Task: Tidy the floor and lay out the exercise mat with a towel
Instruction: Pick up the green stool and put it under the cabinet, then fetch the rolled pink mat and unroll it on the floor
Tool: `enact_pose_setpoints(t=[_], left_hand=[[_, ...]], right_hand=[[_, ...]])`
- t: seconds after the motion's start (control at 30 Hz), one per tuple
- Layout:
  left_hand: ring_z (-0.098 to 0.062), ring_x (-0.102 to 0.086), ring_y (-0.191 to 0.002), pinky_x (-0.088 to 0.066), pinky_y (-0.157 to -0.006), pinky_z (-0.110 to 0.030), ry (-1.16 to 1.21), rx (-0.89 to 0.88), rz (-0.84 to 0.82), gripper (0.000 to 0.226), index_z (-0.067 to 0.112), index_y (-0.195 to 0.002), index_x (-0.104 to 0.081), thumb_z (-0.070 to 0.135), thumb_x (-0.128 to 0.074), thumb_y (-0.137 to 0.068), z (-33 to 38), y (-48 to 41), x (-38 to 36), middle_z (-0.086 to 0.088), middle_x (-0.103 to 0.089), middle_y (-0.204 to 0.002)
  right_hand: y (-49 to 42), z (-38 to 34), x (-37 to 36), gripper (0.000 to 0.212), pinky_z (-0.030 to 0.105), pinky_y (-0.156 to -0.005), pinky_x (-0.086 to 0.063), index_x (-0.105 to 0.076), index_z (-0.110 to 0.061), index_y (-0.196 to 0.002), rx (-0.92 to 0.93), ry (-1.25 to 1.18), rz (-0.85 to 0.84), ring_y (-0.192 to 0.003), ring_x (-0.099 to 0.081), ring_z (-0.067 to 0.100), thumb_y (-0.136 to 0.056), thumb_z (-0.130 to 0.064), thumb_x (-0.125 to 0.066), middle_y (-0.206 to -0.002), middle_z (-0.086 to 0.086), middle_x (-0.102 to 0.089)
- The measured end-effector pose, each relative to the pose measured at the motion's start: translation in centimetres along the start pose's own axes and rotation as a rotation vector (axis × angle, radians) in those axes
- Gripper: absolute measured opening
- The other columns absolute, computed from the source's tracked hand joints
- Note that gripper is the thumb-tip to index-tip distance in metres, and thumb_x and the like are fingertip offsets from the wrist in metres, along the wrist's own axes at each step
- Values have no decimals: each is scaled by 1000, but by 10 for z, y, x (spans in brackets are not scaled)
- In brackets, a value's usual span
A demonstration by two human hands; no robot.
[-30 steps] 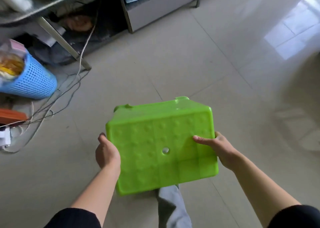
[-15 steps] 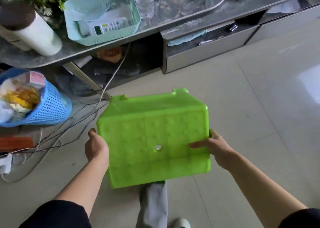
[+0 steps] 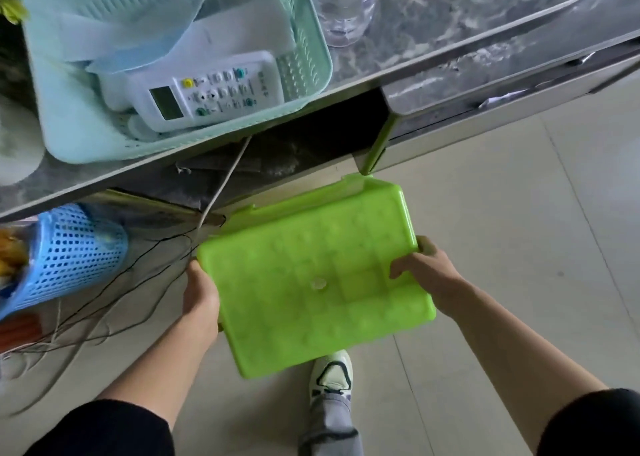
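Note:
A bright green plastic stool (image 3: 311,275) hangs above the tiled floor, its square seat with a small centre hole facing me. My left hand (image 3: 201,293) grips its left edge and my right hand (image 3: 426,275) grips its right edge, thumb on the seat. The stool's far legs sit just in front of the dark gap under a grey marble-topped cabinet (image 3: 450,57). No mat or towel is in view.
A mint basket (image 3: 304,40) holding a white remote (image 3: 207,92) rests on the cabinet top beside a clear bottle (image 3: 346,2). A blue mesh bin (image 3: 69,254) and tangled cables (image 3: 114,299) lie on the floor at left. My shoe (image 3: 332,376) is below the stool.
I have carried the stool forward toward the cabinet. The cabinet top and basket now fill the upper view, and both hands keep the same grip.

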State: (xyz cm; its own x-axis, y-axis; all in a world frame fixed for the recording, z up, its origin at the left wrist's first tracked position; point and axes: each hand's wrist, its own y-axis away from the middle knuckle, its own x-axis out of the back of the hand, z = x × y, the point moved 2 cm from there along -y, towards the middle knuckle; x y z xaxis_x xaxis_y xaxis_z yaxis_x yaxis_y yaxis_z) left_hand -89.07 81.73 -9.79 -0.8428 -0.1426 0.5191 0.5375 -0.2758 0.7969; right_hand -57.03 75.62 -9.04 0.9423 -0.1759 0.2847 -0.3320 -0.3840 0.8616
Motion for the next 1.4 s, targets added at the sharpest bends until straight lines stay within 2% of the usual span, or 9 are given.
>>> enact_pose_setpoints(t=[0.1,0.27,0.37,0.43,0.53,0.7,0.83,1.13,1.4], left_hand=[[-33,-60,-115,-44,-103,-52,41,7,-4,71,13,-126,-60,62,-26,-89,11,-15,-9,-15,-63,-127],[-37,-55,-121,-42,-105,-48,-52,-51,64,73,6,-130,-56,62,-30,-92,12,-30,-14,-19,-57,-134],[-42,-53,-118,-42,-93,-41,-301,-133,143,68,-3,-128,-51,53,-32,-96,10,-27,-12,-27,-53,-134],[-45,-52,-117,-40,-85,-41,-426,-169,175,61,-6,-127,-48,46,-36,-97,11,-17,-12,-31,-52,-132],[-45,-48,-124,-40,-96,-45,-564,-318,190,55,-6,-136,-38,29,-48,-95,20,10,-14,-30,-46,-139],[-33,-31,-141,-26,-114,-39,-715,-648,-15,65,1,-148,-23,21,-50,-93,45,104,-27,-20,-29,-155],[-29,-34,-140,-28,-114,-37,-801,-795,-179,57,3,-145,-32,21,-47,-93,67,213,-40,-17,-35,-152],[-30,-40,-131,-28,-107,-35,-1095,-1110,-382,47,3,-135,-45,20,-48,-92,92,452,-93,-16,-49,-141],[-25,-33,-139,-28,-111,-35,-1241,-1337,-512,51,13,-141,-39,26,-45,-93,122,656,-250,-8,-36,-153]], right_hand=[[-13,-15,-9,63,52,-91,-51,-60,-29,-101,1,45,-18,-108,-56,36,-40,-20,-68,-106,17,-65],[-28,-21,-22,61,49,-94,-50,-58,-35,-117,46,42,-11,-110,-56,34,-63,-11,-72,-113,15,-65],[-31,-22,-31,78,49,-103,-42,-38,-29,-143,122,92,-56,-123,-50,31,-74,-11,-72,-135,10,-54],[-25,-22,-35,81,53,-106,-35,-24,-25,-149,193,333,-5,-132,-40,30,-81,-24,-69,-147,6,-41],[-1,-27,-32,77,49,-101,-32,-21,-21,-147,292,677,124,-134,-33,26,-85,-39,-62,-151,-1,-33],[64,-45,-4,69,47,-107,-27,-27,-18,-145,428,809,75,-139,-26,21,-87,-43,-56,-152,-1,-31],[140,-71,53,66,47,-107,-25,-28,-18,-144,504,878,106,-139,-25,21,-88,-42,-53,-152,0,-32],[278,-83,253,69,49,-107,-27,-26,-20,-147,367,662,293,-139,-26,26,-88,-44,-54,-154,1,-31],[304,-95,489,74,50,-106,-31,-25,-22,-148,269,498,418,-137,-28,30,-86,-48,-57,-154,4,-30]])
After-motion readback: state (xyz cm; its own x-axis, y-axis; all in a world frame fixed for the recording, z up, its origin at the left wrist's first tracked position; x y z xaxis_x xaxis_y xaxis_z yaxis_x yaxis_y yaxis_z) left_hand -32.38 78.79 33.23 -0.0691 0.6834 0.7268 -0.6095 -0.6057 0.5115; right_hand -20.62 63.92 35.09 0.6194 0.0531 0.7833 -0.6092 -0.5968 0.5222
